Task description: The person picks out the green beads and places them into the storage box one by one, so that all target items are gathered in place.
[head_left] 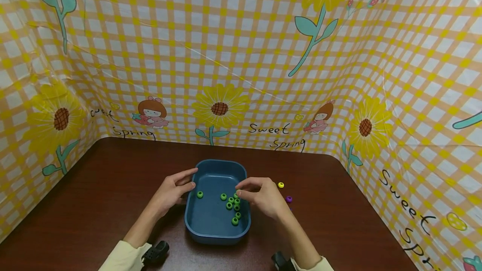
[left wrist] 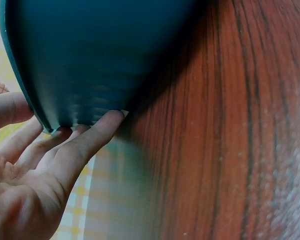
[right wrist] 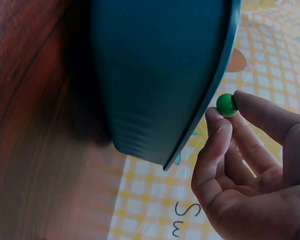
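Note:
A blue rectangular tub with rounded corners stands on the table, holding several green beads, most of them towards its right side. My left hand grips the tub's left wall, the thumb at the rim and other fingers along the outside, as the left wrist view shows. My right hand is over the tub's right rim. Between its thumb and fingertips it pinches a round green bead, close beside the rim in the right wrist view.
Right of the tub, a yellow bead and a purple bead lie on the dark wood table. A checked cloth with sunflowers rises behind and on both sides. Black straps circle the wrists.

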`<control>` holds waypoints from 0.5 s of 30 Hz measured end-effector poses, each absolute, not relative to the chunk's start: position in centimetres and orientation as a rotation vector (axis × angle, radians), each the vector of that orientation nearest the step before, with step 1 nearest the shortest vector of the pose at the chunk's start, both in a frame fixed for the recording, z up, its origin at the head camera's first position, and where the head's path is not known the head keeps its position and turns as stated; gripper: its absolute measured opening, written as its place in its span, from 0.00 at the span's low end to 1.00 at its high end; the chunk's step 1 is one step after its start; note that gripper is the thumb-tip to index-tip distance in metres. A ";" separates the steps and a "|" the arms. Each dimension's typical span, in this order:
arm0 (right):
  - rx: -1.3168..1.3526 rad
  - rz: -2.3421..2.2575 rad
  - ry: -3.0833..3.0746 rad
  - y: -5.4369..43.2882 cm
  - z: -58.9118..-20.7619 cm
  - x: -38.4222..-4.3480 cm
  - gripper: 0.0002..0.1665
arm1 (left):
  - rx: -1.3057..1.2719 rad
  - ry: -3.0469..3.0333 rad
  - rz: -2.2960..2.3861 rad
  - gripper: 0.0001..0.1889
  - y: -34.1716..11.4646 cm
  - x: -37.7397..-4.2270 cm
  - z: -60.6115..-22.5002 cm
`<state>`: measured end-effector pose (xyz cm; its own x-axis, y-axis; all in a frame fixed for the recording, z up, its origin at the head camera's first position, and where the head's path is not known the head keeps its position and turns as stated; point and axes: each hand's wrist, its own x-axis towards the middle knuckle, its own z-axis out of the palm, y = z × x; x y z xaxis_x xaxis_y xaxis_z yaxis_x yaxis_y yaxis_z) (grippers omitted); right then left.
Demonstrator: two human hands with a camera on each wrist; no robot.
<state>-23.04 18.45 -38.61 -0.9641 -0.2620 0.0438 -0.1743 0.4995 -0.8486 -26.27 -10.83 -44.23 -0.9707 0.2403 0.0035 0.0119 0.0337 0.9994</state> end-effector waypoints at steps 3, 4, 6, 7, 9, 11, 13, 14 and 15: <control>-0.405 -1.453 2.651 18.0 -38.7 -22.9 0.08 | 0.267 2.135 2.058 0.28 -10.8 -26.3 -44.2; -0.416 -1.444 2.654 17.9 -38.8 -22.9 0.08 | 0.268 2.136 2.058 0.28 -10.8 -26.3 -44.2; -0.441 -1.426 2.656 17.6 -38.8 -22.8 0.09 | 0.271 2.138 2.058 0.28 -10.8 -26.2 -44.2; -0.454 -1.415 2.658 17.6 -38.9 -22.8 0.09 | 0.272 2.137 2.059 0.28 -10.8 -26.2 -44.2; -0.477 -1.395 2.664 17.4 -38.9 -22.7 0.10 | 0.273 2.132 2.062 0.28 -10.8 -26.2 -44.2; -0.496 -1.382 2.668 17.3 -39.0 -22.7 0.10 | 0.273 2.128 2.064 0.28 -10.8 -26.2 -44.2; -0.505 -1.376 2.675 17.2 -39.1 -22.7 0.10 | 0.274 2.124 2.065 0.27 -10.8 -26.1 -44.1; -0.510 -1.375 2.676 17.2 -39.2 -22.7 0.10 | 0.274 2.123 2.065 0.27 -10.8 -26.1 -44.1; -0.513 -1.372 2.677 17.2 -39.3 -22.7 0.10 | 0.272 2.122 2.066 0.27 -10.8 -26.1 -44.1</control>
<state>-22.68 17.18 -39.26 -0.9395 -0.3348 0.0723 -0.2541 0.5398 -0.8025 -26.13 -10.82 -44.13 -0.9693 0.2457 0.0073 0.0139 0.0252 0.9996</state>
